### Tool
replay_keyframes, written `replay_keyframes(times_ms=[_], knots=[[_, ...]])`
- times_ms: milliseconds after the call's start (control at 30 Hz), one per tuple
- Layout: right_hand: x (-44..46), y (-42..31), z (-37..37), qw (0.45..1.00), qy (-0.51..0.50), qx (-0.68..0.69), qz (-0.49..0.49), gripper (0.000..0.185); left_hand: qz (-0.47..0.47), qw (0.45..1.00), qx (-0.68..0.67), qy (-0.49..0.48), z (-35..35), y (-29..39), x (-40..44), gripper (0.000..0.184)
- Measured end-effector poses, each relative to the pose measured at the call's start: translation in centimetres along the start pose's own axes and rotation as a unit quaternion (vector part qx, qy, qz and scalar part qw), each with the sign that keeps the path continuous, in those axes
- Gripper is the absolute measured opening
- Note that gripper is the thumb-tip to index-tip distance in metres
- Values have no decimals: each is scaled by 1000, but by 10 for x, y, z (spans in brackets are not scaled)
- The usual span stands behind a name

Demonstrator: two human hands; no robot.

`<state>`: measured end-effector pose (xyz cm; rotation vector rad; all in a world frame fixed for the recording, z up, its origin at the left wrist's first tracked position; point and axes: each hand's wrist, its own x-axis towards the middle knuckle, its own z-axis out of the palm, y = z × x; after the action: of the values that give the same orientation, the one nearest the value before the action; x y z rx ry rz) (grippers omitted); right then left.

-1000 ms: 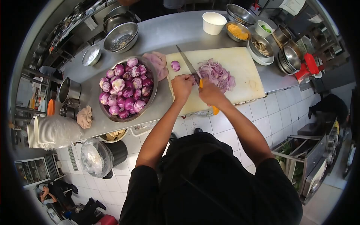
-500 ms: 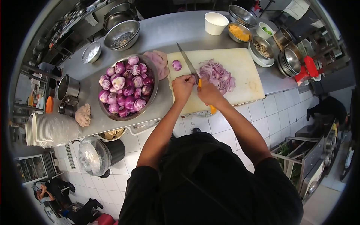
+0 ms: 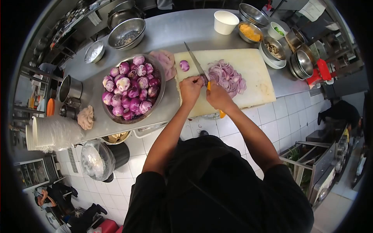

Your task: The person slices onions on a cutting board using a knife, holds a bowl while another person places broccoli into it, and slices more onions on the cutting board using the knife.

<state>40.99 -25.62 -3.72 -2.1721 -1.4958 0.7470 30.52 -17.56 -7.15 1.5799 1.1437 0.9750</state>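
Observation:
My right hand (image 3: 219,98) is wrapped around the yellow-orange handle of a kitchen knife (image 3: 194,57), whose long blade points away to the upper left over the cutting board (image 3: 254,62). Beside the blade, the closed fingers of my left hand (image 3: 190,91) press on a red onion piece (image 3: 203,79), mostly hidden by fingers and knife. Thin red onion slices (image 3: 229,77) lie heaped to the right of the blade. One peeled red onion (image 3: 184,65) sits near the board's upper left corner. Left of the board, a large metal bowl (image 3: 162,83) holds many peeled red onions.
A pinkish cloth (image 3: 165,62) lies between bowl and board. Behind the board stand a white tub (image 3: 225,22) and metal bowls with orange food (image 3: 250,32) and sliced food (image 3: 272,49). A lined bin (image 3: 95,163) is below the counter. Other people are at the lower left and right.
The view has shifted slightly, so the board and its contents sit a little further right. Both hands keep their places at the knife and onion, with little visible movement.

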Motion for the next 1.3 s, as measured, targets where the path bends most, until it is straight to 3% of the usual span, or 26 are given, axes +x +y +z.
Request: replay_keyframes(times_ms=[100,300,500,700,900,1200,1300], knots=[[-11,-24,-35,992,-79,85,54,27,8,999,19,-27,-4,4,-5,18],[-24,-41,-61,983,-127,59,120,31,8,1000,7,1,1,-6,0,19],[-11,-20,-19,996,-46,51,56,30,11,999,35,0,-1,0,-1,18],[6,-23,-32,990,-77,90,73,33,26,1000,-2,-7,2,-10,3,19],[-24,-52,-67,984,-128,51,115,33,12,999,44,-6,-1,-2,0,17],[6,-15,-5,997,-36,40,55,29,4,1000,-5,6,2,-6,3,19],[9,-16,-22,993,-70,78,56,30,10,1000,-12,1,2,-7,-2,20]])
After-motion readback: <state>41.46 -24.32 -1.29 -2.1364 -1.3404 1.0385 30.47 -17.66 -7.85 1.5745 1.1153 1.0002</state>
